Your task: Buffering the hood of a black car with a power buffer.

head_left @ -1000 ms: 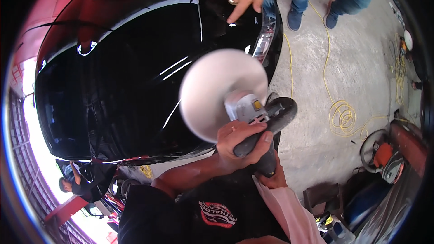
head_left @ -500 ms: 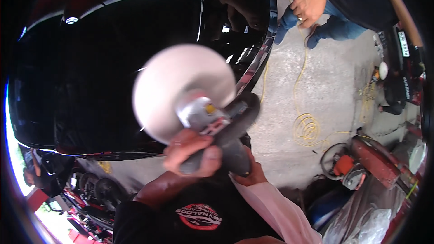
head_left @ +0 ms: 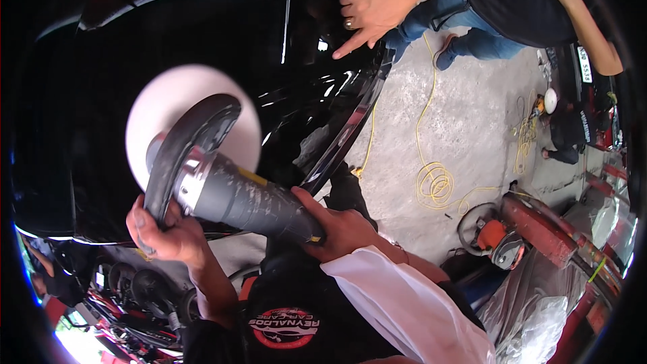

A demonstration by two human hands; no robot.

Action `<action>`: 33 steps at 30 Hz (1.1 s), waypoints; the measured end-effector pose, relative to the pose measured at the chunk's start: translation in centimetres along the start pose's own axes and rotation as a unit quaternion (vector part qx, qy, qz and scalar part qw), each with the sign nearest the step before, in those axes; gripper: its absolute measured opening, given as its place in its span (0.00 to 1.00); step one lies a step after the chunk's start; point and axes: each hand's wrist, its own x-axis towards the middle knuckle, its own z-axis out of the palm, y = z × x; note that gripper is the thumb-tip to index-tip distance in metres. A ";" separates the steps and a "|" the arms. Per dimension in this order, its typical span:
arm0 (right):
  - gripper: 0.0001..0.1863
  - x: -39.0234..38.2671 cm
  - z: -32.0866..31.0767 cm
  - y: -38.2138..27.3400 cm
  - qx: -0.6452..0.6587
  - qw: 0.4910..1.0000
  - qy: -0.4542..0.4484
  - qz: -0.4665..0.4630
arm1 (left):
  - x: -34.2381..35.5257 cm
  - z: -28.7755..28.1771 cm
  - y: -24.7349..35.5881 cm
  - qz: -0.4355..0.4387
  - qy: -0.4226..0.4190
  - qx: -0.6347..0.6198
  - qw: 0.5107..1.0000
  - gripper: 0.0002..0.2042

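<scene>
A car polisher (head_left: 246, 192) with a round white pad (head_left: 168, 87) hangs in front of me at the black car panel (head_left: 182, 34). My left hand (head_left: 165, 232) is closed around the lower end of its curved loop handle. At the back end of the grey body, my right hand (head_left: 340, 229) grips the machine. The pad faces the glossy panel, but its contact side is hidden, so I cannot tell whether it touches. A white cloth (head_left: 397, 296) drapes beside my right forearm. Another person's hand (head_left: 377, 13) points a finger at the panel's right part.
A yellow cord (head_left: 435, 185) lies coiled on the concrete floor (head_left: 472, 114) to the right. An orange-and-metal machine (head_left: 495, 239) stands beside a red beam (head_left: 539, 232) and plastic sheeting (head_left: 532, 323). Motorcycles (head_left: 148, 290) are at the lower left.
The polisher has swung left and turned, so its loop handle now faces me. My left hand has shifted left with it. The other person's hand has reached over the car, finger extended.
</scene>
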 end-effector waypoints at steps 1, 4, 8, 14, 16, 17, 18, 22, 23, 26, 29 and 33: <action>0.52 0.4 -0.5 0.3 0.010 1.000 0.001 0.002 | 0.3 -0.3 -0.4 0.014 0.032 0.001 0.999 0.21; 0.53 1.5 -1.3 1.2 -0.042 0.994 -0.010 -0.098 | 2.1 -1.7 -0.3 -0.009 0.013 -0.028 0.999 0.20; 0.55 2.4 -2.3 0.1 -0.063 0.990 -0.083 -0.092 | 1.8 0.7 1.2 -0.009 0.101 0.000 0.995 0.17; 0.55 1.9 -2.1 0.6 -0.052 0.995 -0.026 -0.082 | 0.8 3.1 1.5 -0.024 0.068 0.002 0.997 0.16; 0.55 1.5 -1.8 0.1 -0.054 0.995 -0.013 -0.081 | 1.6 2.1 1.2 -0.022 -0.001 -0.008 1.000 0.16; 0.55 1.4 -1.6 -0.2 -0.057 0.996 0.000 -0.075 | 1.8 2.4 1.2 -0.021 -0.002 -0.006 1.000 0.16; 0.55 1.4 -1.3 -0.5 -0.049 0.995 0.008 -0.082 | 2.2 2.2 1.2 -0.022 -0.005 -0.007 1.000 0.16; 0.55 2.4 0.8 -2.3 -0.051 0.993 0.030 -0.098 | 5.2 0.2 1.0 0.004 -0.066 -0.040 0.997 0.16; 0.54 2.7 1.7 -2.8 -0.049 0.993 0.025 -0.109 | 6.1 -0.6 1.0 0.005 -0.070 -0.043 0.997 0.16; 0.53 4.6 2.6 -4.3 -0.062 0.988 0.010 -0.140 | 8.5 -3.2 0.1 0.022 -0.005 -0.049 0.999 0.16; 0.51 6.4 3.5 -5.2 -0.062 0.982 -0.006 -0.181 | 10.3 -4.5 -0.2 0.021 0.053 -0.047 0.997 0.16; 0.54 6.4 4.5 -4.9 -0.073 0.976 0.006 -0.203 | 10.6 -4.1 0.0 0.019 0.017 -0.042 0.999 0.16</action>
